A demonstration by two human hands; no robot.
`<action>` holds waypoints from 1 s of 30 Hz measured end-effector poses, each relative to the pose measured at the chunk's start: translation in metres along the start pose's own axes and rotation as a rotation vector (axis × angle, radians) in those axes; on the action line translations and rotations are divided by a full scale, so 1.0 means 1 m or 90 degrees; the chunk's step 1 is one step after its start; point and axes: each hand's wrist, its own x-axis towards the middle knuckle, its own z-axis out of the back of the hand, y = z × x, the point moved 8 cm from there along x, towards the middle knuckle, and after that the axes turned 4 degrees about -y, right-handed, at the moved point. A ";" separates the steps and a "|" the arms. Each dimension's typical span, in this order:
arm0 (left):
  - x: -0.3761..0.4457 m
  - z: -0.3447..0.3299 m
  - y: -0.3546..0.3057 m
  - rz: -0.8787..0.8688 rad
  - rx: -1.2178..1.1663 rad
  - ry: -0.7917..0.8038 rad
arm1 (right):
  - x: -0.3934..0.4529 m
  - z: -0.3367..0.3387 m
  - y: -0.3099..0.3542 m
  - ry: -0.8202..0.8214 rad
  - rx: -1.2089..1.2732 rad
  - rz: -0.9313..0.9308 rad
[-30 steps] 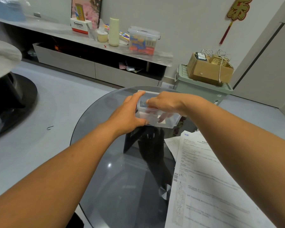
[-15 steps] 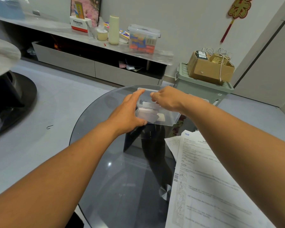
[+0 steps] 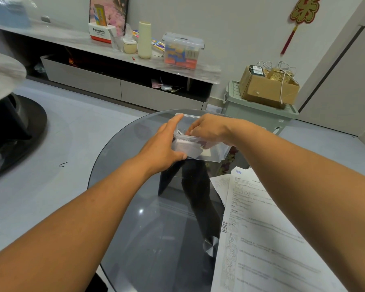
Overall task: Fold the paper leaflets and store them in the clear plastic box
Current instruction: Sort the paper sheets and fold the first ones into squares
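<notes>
1. Head view, and you're right at the clear plastic box on the far part of the round glass table. Your left hand clasps its near-left corner, thumb along the side, fingers up the end wall.
2. Your right hand dips in over the rim, fingers curled down onto the folded leaflets inside; whether it pinches one or only presses them down, I can't tell.
3. Progress, as I judge it: some folded paper is already stored, pale through the wall. Unfolded leaflets lie on the table's near-right, so folding is left.
4. Hidden: your right fingertips, the count of folded pieces, and the sheets' lower edge, cut off by the frame.
</notes>
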 end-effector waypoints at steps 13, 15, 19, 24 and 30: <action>-0.001 0.001 -0.001 0.011 0.008 0.002 | 0.008 -0.005 0.011 0.009 -0.033 0.009; -0.001 0.001 0.000 0.013 0.009 -0.001 | 0.008 -0.003 0.010 -0.007 -0.041 0.013; 0.001 0.000 0.000 0.012 0.012 -0.003 | 0.002 0.002 0.009 -0.033 -0.063 0.033; -0.004 0.003 -0.004 0.014 0.012 -0.005 | -0.006 0.018 0.009 -0.108 -0.035 0.059; -0.019 0.020 -0.027 -0.020 0.014 -0.043 | -0.045 0.060 -0.014 -0.288 0.097 0.083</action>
